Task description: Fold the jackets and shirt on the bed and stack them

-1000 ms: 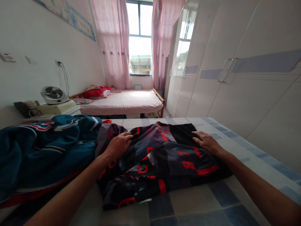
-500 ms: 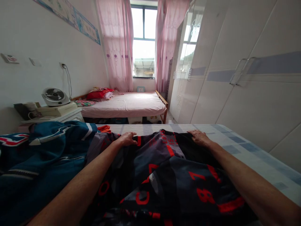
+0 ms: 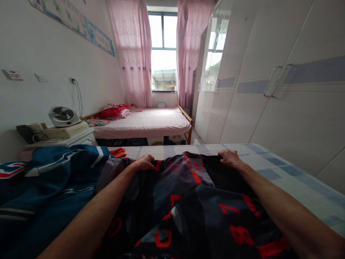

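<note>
A black-and-grey garment (image 3: pixel 188 201) printed with red letters and numbers lies spread across the bed in front of me; its exact kind is unclear. My left hand (image 3: pixel 145 162) is closed on its far edge, left of the middle. On the right, my right hand (image 3: pixel 229 158) grips the same far edge with fingers curled over the cloth. Between the hands the fabric is fairly stretched, with loose folds nearer to me. A teal jacket (image 3: pixel 59 180) with white stripes and zips lies in a heap to the left, against the dark garment.
Under the clothes is a bed with a blue-and-white checked sheet (image 3: pixel 269 174). An orange cloth (image 3: pixel 118 153) peeks out behind the jacket. Beyond stand a pink-sheeted bed (image 3: pixel 151 122) and a cabinet with a fan (image 3: pixel 64 116). A white wardrobe (image 3: pixel 296 118) lines the right side.
My right hand has closed more tightly on the garment's far edge and moved slightly right. The left hand has shifted a little left, and the cloth between them looks tauter.
</note>
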`<action>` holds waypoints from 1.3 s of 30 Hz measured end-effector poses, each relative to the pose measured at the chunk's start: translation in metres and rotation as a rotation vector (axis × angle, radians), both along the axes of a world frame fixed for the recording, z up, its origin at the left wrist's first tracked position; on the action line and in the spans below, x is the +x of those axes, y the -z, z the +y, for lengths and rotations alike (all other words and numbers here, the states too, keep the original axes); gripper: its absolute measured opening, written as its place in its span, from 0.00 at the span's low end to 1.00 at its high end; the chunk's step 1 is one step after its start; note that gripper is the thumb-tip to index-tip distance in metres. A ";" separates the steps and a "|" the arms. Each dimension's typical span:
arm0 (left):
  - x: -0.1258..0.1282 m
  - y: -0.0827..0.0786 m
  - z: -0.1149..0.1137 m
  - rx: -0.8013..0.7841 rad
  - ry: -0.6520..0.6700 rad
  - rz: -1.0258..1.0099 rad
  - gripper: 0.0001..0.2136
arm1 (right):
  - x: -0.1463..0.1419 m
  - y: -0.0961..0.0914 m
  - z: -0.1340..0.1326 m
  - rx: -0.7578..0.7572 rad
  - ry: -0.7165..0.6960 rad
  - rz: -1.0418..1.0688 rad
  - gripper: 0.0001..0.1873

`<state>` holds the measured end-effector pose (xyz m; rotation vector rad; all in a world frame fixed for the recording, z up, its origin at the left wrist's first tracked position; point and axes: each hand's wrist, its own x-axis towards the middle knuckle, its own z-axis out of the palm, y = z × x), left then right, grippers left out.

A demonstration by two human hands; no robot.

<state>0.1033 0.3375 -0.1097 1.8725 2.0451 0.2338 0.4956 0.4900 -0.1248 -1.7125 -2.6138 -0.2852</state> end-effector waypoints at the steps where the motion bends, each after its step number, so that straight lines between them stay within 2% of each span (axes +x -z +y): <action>1: 0.002 -0.003 0.000 0.037 0.007 0.005 0.10 | 0.002 -0.004 -0.004 0.029 0.000 0.016 0.16; 5: 0.012 -0.024 -0.014 0.296 0.024 0.020 0.05 | 0.020 -0.024 -0.025 0.197 0.011 0.114 0.17; 7: 0.018 -0.033 -0.035 0.428 0.037 0.017 0.06 | 0.035 -0.031 -0.040 0.312 -0.015 0.178 0.15; 9: 0.026 -0.036 -0.065 0.536 0.088 0.030 0.09 | 0.052 -0.031 -0.059 0.388 -0.059 0.219 0.12; 12: 0.039 -0.024 -0.116 0.621 0.256 0.131 0.12 | 0.081 -0.013 -0.091 0.345 -0.119 0.195 0.09; 15: 0.054 -0.001 -0.158 0.508 0.399 0.195 0.13 | 0.102 0.005 -0.117 0.126 -0.127 0.116 0.12; 17: 0.064 0.012 -0.175 0.423 0.397 0.172 0.15 | 0.103 0.003 -0.127 0.043 -0.082 0.106 0.14; 19: 0.071 0.019 -0.183 0.413 0.321 0.146 0.17 | 0.088 -0.013 -0.131 0.079 -0.044 0.167 0.14; 21: 0.077 0.024 -0.184 0.449 0.228 0.140 0.16 | 0.058 -0.037 -0.133 0.119 -0.064 0.261 0.15; 23: 0.080 0.029 -0.182 0.494 0.182 0.136 0.16 | 0.016 -0.059 -0.134 0.027 -0.134 0.310 0.17; 24: 0.081 0.033 -0.182 0.521 0.180 0.136 0.15 | -0.007 -0.067 -0.134 -0.066 -0.168 0.290 0.19; 25: 0.082 0.037 -0.181 0.551 0.187 0.141 0.15 | -0.030 -0.072 -0.133 -0.180 -0.188 0.253 0.21; 27: 0.084 0.044 -0.182 0.611 0.209 0.165 0.16 | -0.072 -0.074 -0.131 -0.313 -0.197 0.205 0.24; 30: 0.086 0.051 -0.185 0.656 0.232 0.207 0.18 | -0.120 -0.065 -0.124 -0.403 -0.157 0.155 0.21; 34: 0.088 0.050 -0.186 0.636 0.227 0.199 0.19 | -0.147 -0.055 -0.117 -0.465 -0.141 0.124 0.07; 37: 0.089 0.048 -0.185 0.607 0.223 0.147 0.19 | -0.144 -0.058 -0.116 -0.474 -0.179 0.170 0.02; 39: 0.089 0.048 -0.185 0.594 0.198 0.091 0.21 | -0.136 -0.065 -0.117 -0.421 -0.198 0.245 0.03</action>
